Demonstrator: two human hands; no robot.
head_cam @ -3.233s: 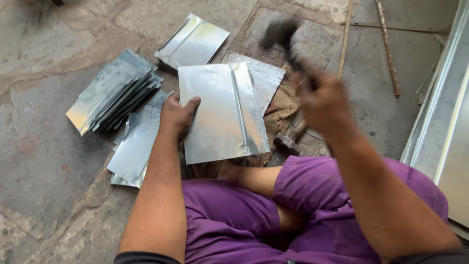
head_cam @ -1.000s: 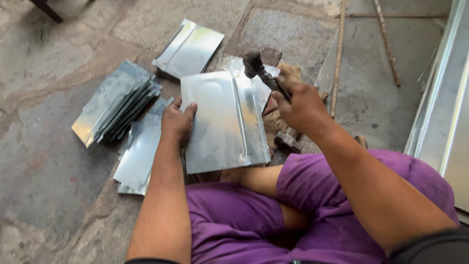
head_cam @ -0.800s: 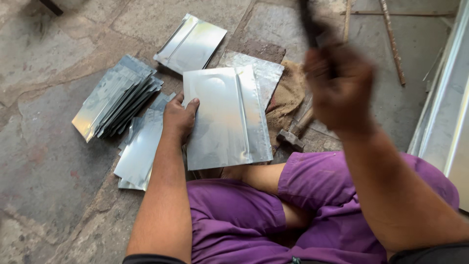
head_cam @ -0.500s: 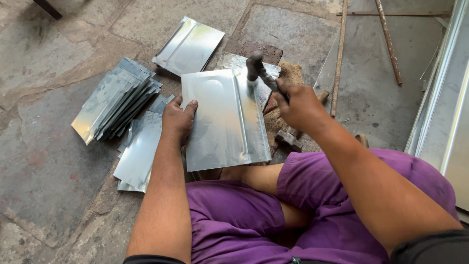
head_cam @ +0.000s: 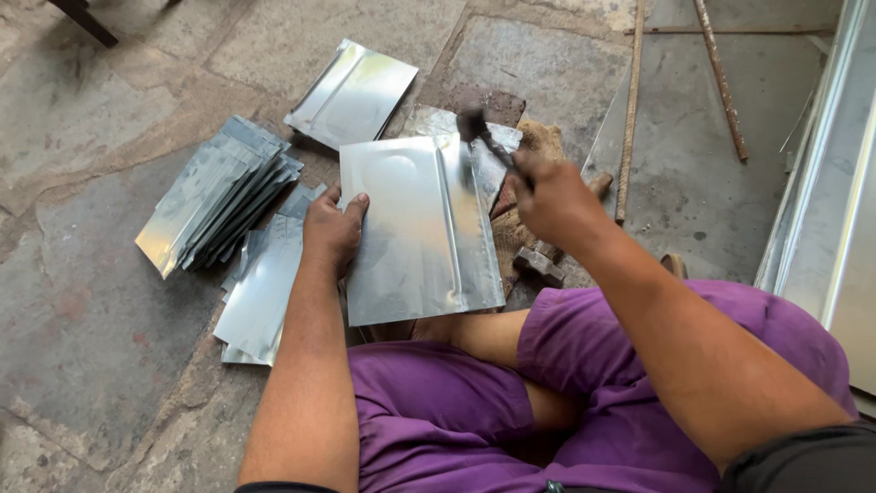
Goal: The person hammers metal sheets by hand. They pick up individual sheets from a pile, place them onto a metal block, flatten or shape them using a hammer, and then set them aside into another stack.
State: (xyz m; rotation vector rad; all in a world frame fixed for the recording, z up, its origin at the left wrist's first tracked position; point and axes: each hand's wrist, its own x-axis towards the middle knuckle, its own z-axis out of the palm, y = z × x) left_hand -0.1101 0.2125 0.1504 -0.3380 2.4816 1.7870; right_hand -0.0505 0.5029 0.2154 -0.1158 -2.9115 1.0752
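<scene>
Seated person hammering a flat rectangular shiny metal sheet (head_cam: 415, 233) on a stone floor (head_cam: 100, 310).

L hand (head_cam: 330, 228) lies palm-down w/ fingers spread, pressing the sheet's left edge; sheet sits just in front of the purple-clad crossed legs (head_cam: 511, 411). R hand (head_cam: 552, 203) is closed in a fist round the handle of a dark-headed hammer (head_cam: 476, 128), head blurred, over the sheet's far right corner beside the raised fold running down the sheet. Left of sheet: fanned stack of grey metal sheets (head_cam: 219, 192), plus a lower pile (head_cam: 260, 292) by the L forearm. Beyond sheet: single folded metal sheet (head_cam: 354, 91). Right of sheet: brown sackcloth (head_cam: 538, 146), second hammer (head_cam: 540, 265) lying near the knee, rusty thin rod (head_cam: 630, 110).
</scene>
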